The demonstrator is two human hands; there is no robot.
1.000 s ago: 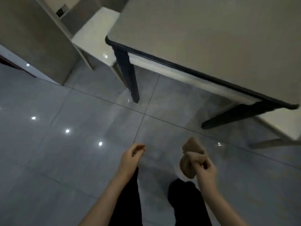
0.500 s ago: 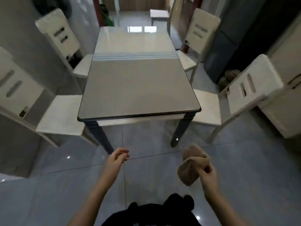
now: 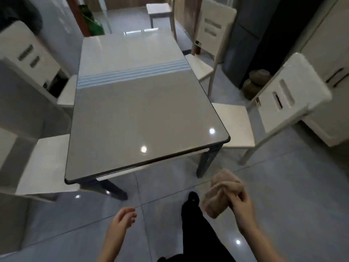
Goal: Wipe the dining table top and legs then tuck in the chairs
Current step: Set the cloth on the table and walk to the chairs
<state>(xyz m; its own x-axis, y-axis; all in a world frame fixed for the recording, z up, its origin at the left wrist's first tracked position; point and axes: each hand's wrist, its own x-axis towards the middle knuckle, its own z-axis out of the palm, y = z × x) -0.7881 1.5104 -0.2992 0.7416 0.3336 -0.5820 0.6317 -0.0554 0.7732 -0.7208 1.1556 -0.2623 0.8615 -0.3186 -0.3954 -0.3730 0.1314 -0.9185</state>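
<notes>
The dining table (image 3: 136, 114) has a glossy grey-white top with a dark rim and dark legs (image 3: 206, 163); it stretches away from me. My right hand (image 3: 240, 205) is shut on a bunched tan cloth (image 3: 220, 193), held in the air short of the table's near right corner. My left hand (image 3: 123, 220) hangs loosely curled and holds nothing, below the near edge. White chairs stand pulled out on both sides: near left (image 3: 43, 163), far left (image 3: 28, 55), near right (image 3: 264, 110), far right (image 3: 211, 36).
Glossy grey floor tiles (image 3: 292, 195) lie all around. A dark tall cabinet (image 3: 251, 35) and a white cabinet (image 3: 328, 63) stand on the right, with a brown bundle (image 3: 256, 80) on the floor between. A small stool (image 3: 158, 10) sits beyond the far end. My dark-clad leg (image 3: 196, 224) is below.
My view has swung up from the floor and table corner to the whole table, and I have come closer. Both hands stay low in front, the cloth still in the right one.
</notes>
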